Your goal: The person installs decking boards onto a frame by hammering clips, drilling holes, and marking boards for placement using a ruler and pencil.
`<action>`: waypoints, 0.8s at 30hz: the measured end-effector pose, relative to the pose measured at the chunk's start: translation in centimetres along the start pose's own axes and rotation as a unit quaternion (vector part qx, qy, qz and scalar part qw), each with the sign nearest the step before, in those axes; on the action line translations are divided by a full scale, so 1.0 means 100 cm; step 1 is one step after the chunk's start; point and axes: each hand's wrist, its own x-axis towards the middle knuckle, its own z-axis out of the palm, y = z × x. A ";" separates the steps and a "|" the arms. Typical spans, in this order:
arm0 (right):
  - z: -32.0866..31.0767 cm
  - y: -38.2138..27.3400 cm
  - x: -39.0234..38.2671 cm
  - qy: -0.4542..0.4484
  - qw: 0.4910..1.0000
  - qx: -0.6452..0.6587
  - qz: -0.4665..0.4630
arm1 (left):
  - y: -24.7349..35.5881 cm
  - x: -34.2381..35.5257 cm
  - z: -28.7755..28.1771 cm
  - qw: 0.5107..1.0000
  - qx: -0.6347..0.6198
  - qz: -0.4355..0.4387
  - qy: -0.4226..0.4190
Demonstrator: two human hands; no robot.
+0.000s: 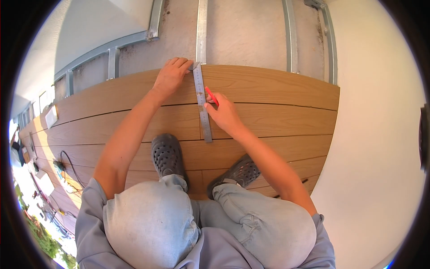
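A metal square with a graduated steel blade (204, 121) lies across the brown wood-grain deck boards (268, 84). Its grey stock is at the far edge of the outermost board. My left hand (171, 77) is closed at that stock, fingertips on it, the forearm crossing the boards. In my right hand (224, 112) is a red pencil (212, 96), held beside the blade's right edge. The thumb of that hand reaches to the blade. The pencil's lower end is partly hidden by the fingers.
Galvanized steel joists (290, 36) run over concrete beyond the boards. A white wall (371, 134) borders the deck on the right. My feet in dark clogs (167, 154) stand on the boards close by. A black cable (71, 166) and tools lie at the left.
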 end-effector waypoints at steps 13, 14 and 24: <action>-0.027 0.039 -0.106 0.025 0.974 0.062 0.218 | -0.013 -0.002 0.019 0.995 0.026 -0.034 0.092; -0.026 0.036 -0.107 0.017 0.970 0.073 0.229 | -0.012 -0.001 0.019 0.995 0.024 -0.035 0.090; -0.025 -0.005 -0.069 0.000 0.971 0.094 0.221 | -0.016 0.000 0.019 0.996 0.025 -0.041 0.071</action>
